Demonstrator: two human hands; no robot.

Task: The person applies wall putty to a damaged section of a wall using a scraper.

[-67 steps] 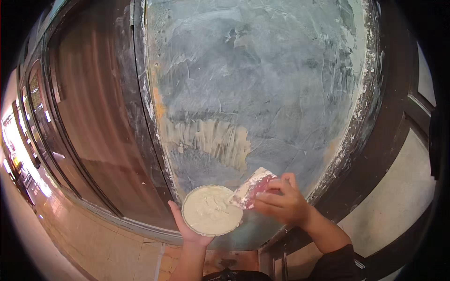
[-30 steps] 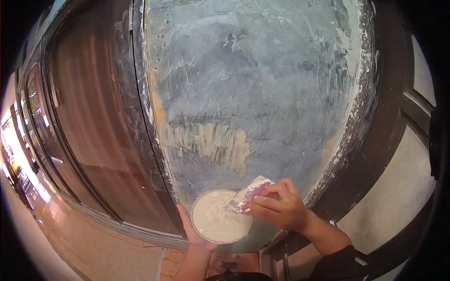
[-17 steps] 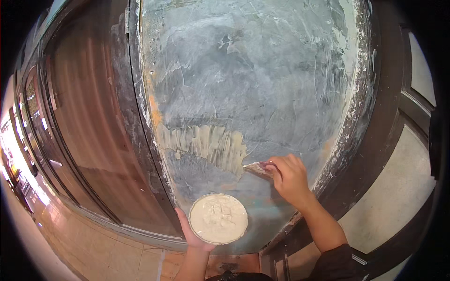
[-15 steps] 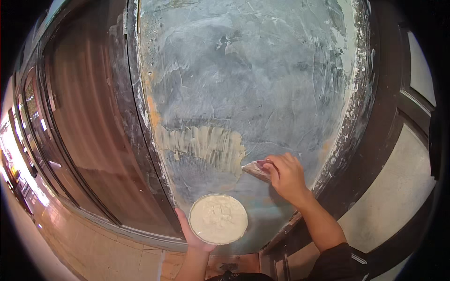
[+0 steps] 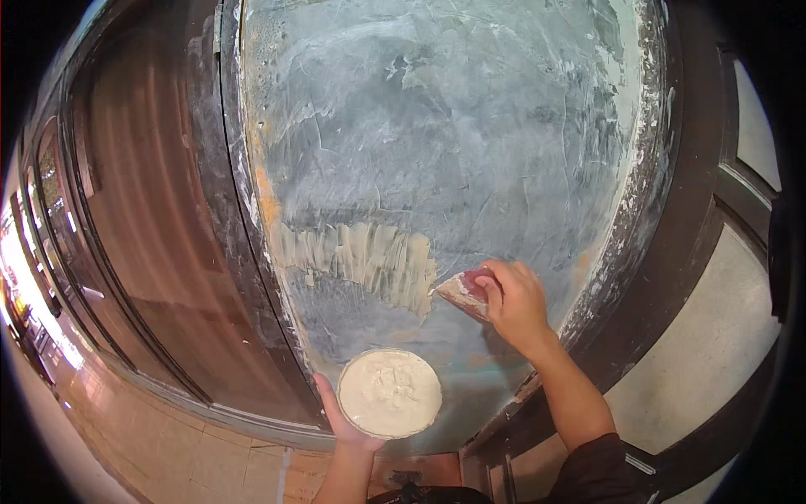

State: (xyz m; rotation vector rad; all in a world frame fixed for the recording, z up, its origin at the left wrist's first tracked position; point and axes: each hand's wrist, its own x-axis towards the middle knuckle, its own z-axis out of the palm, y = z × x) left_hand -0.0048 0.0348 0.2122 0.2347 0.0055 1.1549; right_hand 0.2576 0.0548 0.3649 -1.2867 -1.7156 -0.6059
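Observation:
My left hand [image 5: 337, 417] holds a round bowl [image 5: 389, 393] of cream-coloured putty from beneath, low in the view. My right hand [image 5: 514, 300] grips a flat scraper [image 5: 463, 291] smeared with putty, its blade pressed against the grey-blue wall panel [image 5: 437, 151]. The blade's edge meets the right end of a pale streaked patch of fresh putty [image 5: 361, 256] on the panel.
A dark wooden frame [image 5: 231, 210] borders the panel on the left, with a glossy brown wooden door [image 5: 143, 193] beyond it. Dark frame pieces and pale panels [image 5: 730, 311] stand at the right. Tiled floor [image 5: 176, 437] shows at the lower left.
My right hand lifted the scraper out of the bowl and up to the wall, beside the fresh putty patch. The bowl stayed low in my left hand.

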